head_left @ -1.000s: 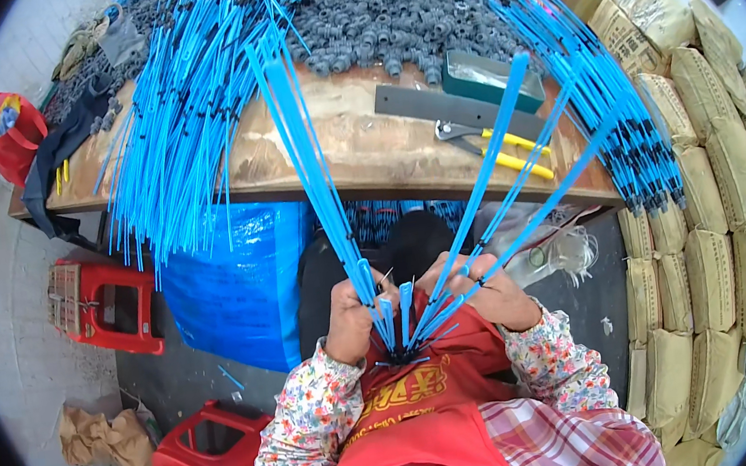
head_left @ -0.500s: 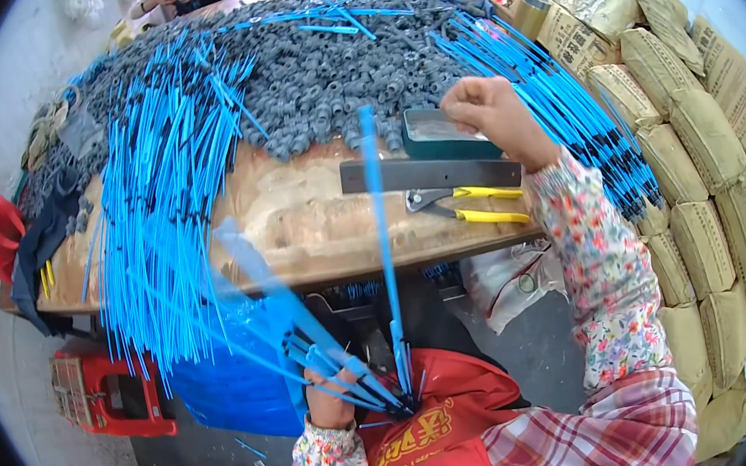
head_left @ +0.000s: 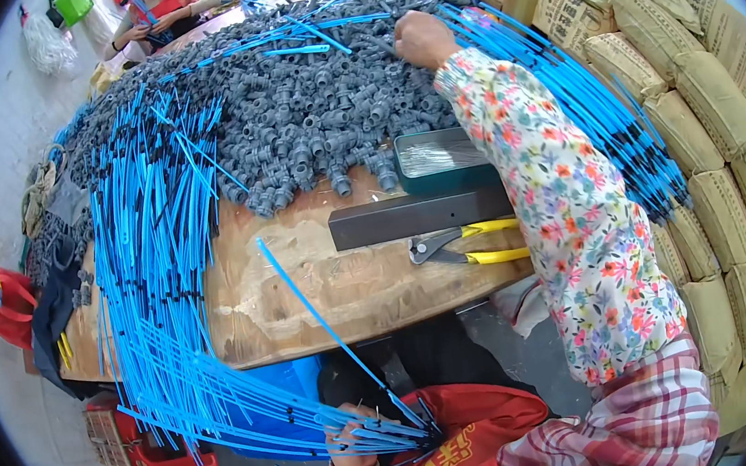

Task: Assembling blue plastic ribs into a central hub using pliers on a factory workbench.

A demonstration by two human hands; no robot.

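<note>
My left hand (head_left: 352,438) is closed round a bunch of thin blue tubes (head_left: 302,418) with small black pieces on them. The bunch fans out to the left toward the table edge, and its dark ends rest over my red apron (head_left: 468,420). One separate blue tube (head_left: 318,313) slants up from those ends. Stretched far across the table, my right hand (head_left: 425,40) has its fingers curled at the edge of a heap of grey plastic fittings (head_left: 315,129). Its fingertips are partly hidden, so what it holds, if anything, cannot be seen.
A large pile of blue tubes (head_left: 152,230) hangs over the left table edge; more blue tubes (head_left: 579,104) lie right. Near my right forearm are a green tray (head_left: 413,182), a dark metal bar (head_left: 390,222) and yellow-handled cutters (head_left: 495,256). Paper sacks (head_left: 720,212) are stacked right. Another person (head_left: 173,12) sits opposite.
My right hand has moved forward and left, from above the green tray to the fittings heap. My left hand stays low with its bunch, and the upright blue tube now leans left.
</note>
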